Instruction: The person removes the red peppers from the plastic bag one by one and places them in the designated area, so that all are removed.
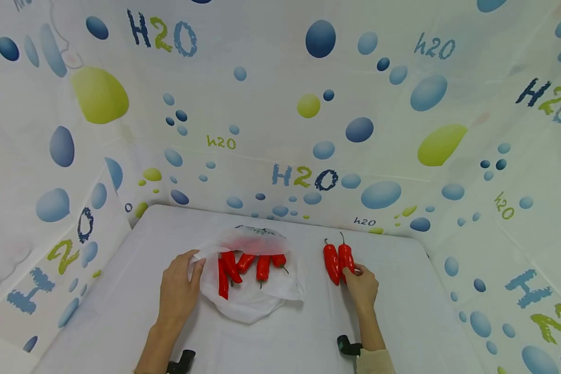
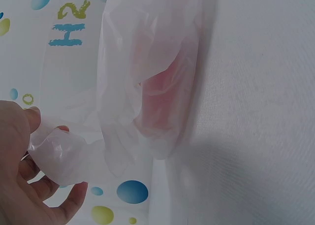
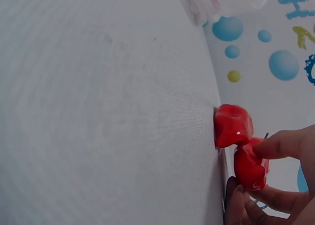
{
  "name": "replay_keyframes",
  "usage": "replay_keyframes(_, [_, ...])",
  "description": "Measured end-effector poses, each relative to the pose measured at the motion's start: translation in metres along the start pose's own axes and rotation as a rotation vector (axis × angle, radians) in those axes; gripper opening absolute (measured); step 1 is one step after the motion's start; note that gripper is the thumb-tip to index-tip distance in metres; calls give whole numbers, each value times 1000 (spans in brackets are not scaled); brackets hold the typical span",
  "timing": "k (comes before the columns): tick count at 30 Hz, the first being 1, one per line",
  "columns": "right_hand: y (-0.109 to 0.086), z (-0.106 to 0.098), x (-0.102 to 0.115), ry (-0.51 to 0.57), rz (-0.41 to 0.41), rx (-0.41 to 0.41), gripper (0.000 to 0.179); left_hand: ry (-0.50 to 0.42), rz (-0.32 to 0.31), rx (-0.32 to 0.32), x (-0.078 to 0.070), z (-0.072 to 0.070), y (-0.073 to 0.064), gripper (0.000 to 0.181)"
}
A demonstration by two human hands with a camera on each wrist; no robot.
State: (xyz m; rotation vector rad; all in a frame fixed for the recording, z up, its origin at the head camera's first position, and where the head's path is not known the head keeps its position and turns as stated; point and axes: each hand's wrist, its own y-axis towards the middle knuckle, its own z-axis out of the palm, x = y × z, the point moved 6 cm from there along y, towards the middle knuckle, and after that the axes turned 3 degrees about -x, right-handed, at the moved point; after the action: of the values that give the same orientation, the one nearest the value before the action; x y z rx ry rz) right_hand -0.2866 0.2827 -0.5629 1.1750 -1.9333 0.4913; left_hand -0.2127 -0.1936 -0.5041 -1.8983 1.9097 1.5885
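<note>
Head view: the left hand (image 1: 179, 291) pinches the left edge of a translucent white plastic bag (image 1: 248, 313) on the white-covered bench (image 1: 280, 348). Glossy red elongated peppers (image 1: 263, 268) lie inside, right of that hand. The right hand (image 1: 362, 285), well apart, grips one long red pepper (image 1: 345, 254) just beside a second red pepper (image 1: 331, 262).

Left wrist view: thumb and fingers hold the bag's edge.

Right wrist view: thumb and fingers clamp the gripped pepper, which touches its neighbour.
</note>
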Motion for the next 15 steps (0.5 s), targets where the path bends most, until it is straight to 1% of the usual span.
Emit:
replay_keyframes(8, [1, 2, 0, -17, -13, -2, 43, -3, 11, -3, 1, 0, 0, 36])
replay_keyframes(15, [2, 6, -4, -27, -9, 22, 42, -1, 8, -3, 2, 1, 0, 36])
